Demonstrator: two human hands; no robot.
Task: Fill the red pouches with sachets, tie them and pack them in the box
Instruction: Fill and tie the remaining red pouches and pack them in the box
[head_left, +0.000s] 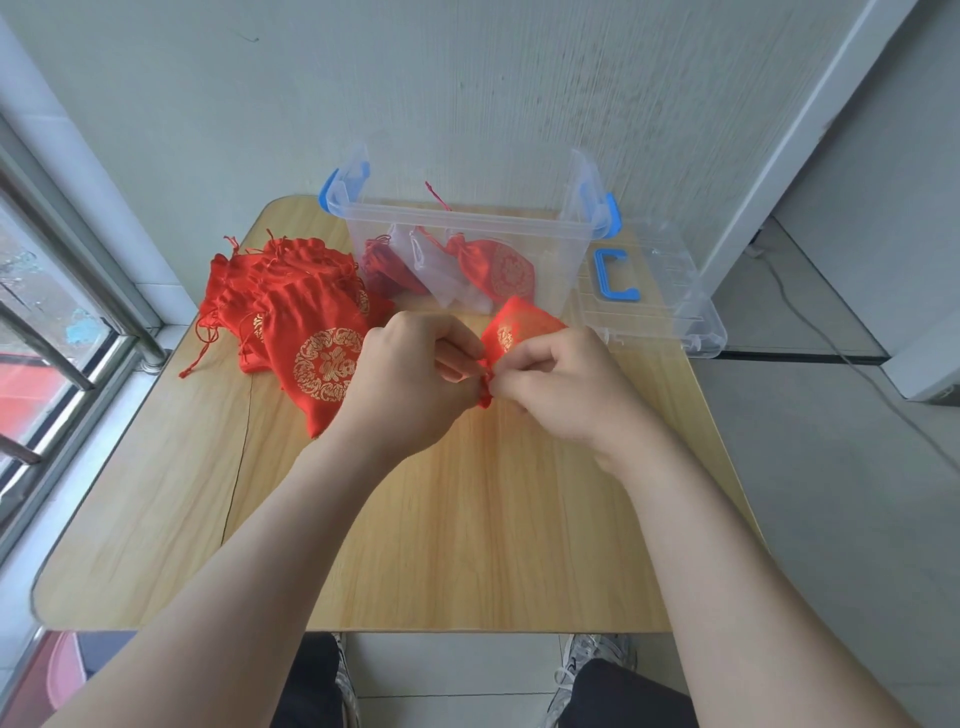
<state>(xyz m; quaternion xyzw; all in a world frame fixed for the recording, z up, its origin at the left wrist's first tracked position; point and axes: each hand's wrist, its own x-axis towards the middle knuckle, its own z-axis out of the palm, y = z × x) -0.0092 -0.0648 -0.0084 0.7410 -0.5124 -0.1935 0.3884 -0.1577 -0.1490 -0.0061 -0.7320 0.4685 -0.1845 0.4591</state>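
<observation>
- My left hand (410, 374) and right hand (561, 384) both pinch the neck of one pouch (524, 325); I judge it's being tied.
- The box (467, 228) at the far edge of the tabletop (467, 519) holds two packed pouches (498, 265).
- The pile (291, 306) by the left edge awaits filling.

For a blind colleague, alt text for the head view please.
The left hand and right hand pinch the neck of a red pouch over a wooden table. A pile of red pouches lies left; a clear box with packed pouches stands behind.
</observation>
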